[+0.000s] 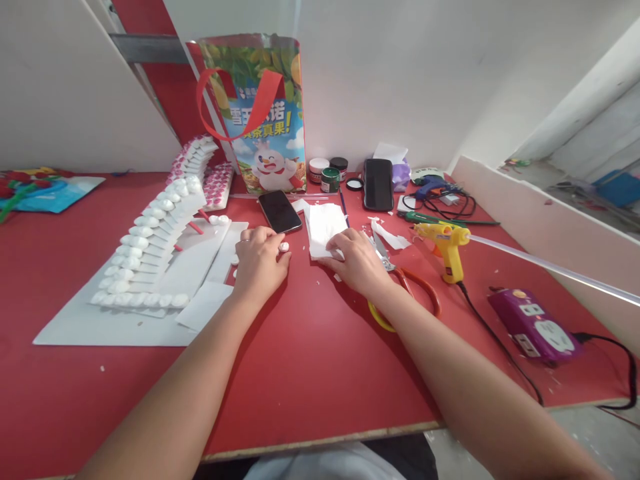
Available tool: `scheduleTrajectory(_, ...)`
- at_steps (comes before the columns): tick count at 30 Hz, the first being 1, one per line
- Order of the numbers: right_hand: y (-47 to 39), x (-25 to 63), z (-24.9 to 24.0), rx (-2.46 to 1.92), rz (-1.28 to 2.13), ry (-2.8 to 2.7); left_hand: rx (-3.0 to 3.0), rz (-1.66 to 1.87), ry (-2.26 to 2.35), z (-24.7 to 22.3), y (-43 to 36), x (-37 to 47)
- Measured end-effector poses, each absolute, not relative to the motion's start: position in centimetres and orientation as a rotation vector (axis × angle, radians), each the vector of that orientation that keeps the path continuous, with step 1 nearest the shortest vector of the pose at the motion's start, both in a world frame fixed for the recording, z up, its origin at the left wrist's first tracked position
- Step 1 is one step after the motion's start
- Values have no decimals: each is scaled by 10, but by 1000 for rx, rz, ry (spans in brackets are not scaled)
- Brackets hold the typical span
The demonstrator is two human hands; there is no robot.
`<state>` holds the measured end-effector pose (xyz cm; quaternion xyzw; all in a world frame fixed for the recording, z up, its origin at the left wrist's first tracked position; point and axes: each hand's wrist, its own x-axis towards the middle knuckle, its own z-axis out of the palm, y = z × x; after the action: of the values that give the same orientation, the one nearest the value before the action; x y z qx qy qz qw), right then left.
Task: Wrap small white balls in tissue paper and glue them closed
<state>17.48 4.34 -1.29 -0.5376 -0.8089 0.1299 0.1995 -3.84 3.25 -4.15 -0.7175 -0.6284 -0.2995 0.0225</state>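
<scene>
My left hand (261,259) rests on the red table, its fingers bent, with a small round white piece (284,247) at the fingertips. More white pieces lie partly hidden beside that hand. My right hand (356,259) lies with its fingers over the lower right part of a stack of white paper (324,227). Left of my left hand, a curved white structure (165,243) edged with rows of round white pieces sits on a white board (135,330). Scissors (407,280) with orange and yellow handles lie partly under my right forearm.
A printed bag (270,147) stands at the back, a black phone (280,212) before it. Small jars (330,179) and a dark case (379,185) are near the wall. A yellow glue gun (450,250) and purple power strip (535,327) lie right, with cables.
</scene>
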Motion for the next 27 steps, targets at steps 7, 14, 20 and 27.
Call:
scheduleTrajectory(7,50,185,-8,-1522,366,-2075,-2210,-1257,-1782,-34,33,-36)
scheduleTrajectory(14,56,211,19,-1329,705,-1267,-2224,-1568,-2060,-20,24,-27)
scheduleTrajectory(20,36,194,35,-854,1571,-1012,-2532,-2734,-2547,-8,16,-14)
scheduleTrajectory(27,39,199,25,-977,1767,-1243,-2070,-3284,-2331,-5,18,-14)
